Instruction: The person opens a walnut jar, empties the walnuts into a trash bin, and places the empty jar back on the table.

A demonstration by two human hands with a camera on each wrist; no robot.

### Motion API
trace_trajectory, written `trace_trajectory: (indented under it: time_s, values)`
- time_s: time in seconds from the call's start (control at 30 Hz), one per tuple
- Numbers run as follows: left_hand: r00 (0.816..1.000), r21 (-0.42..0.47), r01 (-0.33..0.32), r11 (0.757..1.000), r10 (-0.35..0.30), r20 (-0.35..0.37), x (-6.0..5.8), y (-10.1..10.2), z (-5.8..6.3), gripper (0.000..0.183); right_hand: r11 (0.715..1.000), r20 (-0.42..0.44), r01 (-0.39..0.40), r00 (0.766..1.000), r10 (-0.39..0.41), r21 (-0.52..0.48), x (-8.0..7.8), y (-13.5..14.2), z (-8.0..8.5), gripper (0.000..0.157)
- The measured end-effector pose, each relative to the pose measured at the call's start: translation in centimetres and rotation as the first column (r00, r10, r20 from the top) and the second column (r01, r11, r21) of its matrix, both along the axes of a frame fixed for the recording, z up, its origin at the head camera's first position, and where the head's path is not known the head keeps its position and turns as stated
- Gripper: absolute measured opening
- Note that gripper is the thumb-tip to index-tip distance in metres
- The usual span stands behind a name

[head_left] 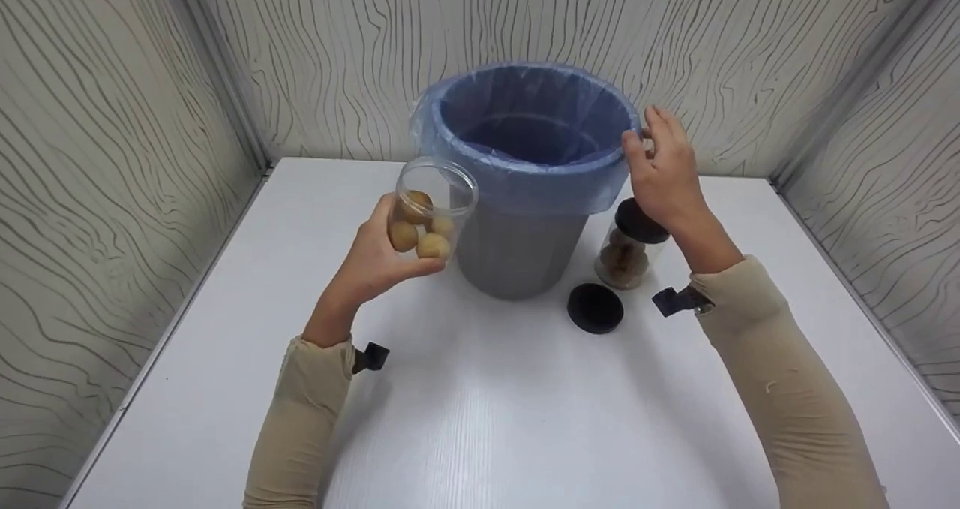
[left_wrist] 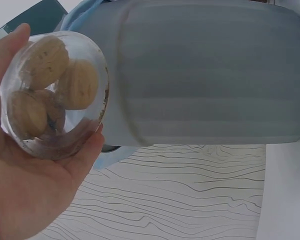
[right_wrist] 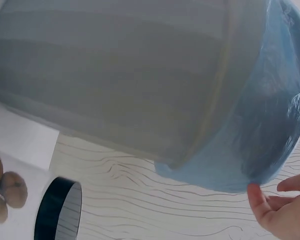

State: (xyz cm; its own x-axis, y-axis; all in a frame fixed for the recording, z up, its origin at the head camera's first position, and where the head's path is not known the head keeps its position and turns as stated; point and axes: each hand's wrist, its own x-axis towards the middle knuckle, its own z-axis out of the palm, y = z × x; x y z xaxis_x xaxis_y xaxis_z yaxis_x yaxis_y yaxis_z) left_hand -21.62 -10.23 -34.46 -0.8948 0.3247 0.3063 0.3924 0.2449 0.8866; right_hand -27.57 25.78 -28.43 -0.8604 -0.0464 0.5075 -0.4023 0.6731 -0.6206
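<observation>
Gripping one open clear jar (head_left: 460, 197), four walnut-like balls (head_left: 433, 246) visible inside: left hand (head_left: 375, 257), beside one gray bin (head_left: 517, 250), one blue bag (head_left: 536, 186) lining it. Right hand (head_left: 664, 167) loose, fingers parted, at bag's rim. On white surface (head_left: 480, 411): one black-lidded jar (head_left: 624, 260), one loose black lid (head_left: 595, 308).

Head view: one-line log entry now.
left hand: grips open jar, round brown items inside; right hand: at bin liner rim; loose lid: on table
</observation>
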Motion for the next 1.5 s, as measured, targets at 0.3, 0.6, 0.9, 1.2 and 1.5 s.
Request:
trace_trajectory:
  time_s: [0.3, 0.6, 0.9, 1.2, 1.5]
  values:
    - [0.999, 0.022, 0.001, 1.000, 0.001, -0.051, 1.0, 0.5, 1.8, 0.089, 0.996, 0.107, 0.061, 0.992, -0.067, 0.063, -0.8, -0.9, 0.6, 0.068]
    - [0.994, 0.090, -0.006, 0.996, 0.015, -0.106, -1.9, 0.5, -0.2, 0.094, 0.998, 0.132, 0.027, 0.991, -0.033, 0.050, -1.7, -0.8, 0.2, 0.061]
    - [0.985, 0.071, -0.016, 0.997, 0.027, -0.170, -2.9, 0.9, 1.8, 0.093, 0.999, 0.127, -0.015, 0.992, 0.010, 0.040, -2.0, -0.6, -0.2, 0.059]
    - [0.985, 0.032, -0.033, 0.999, 0.038, -0.166, -3.8, 0.7, 4.1, 0.094, 1.000, 0.108, -0.016, 0.994, 0.013, 0.019, -2.0, -0.6, -0.7, 0.059]
    - [0.976, -0.052, -0.138, 0.989, 0.127, -0.179, -4.8, 0.2, 6.2, 0.100, 1.000, 0.075, -0.025, 0.997, 0.023, 0.017, -1.9, -0.8, -0.8, 0.058]
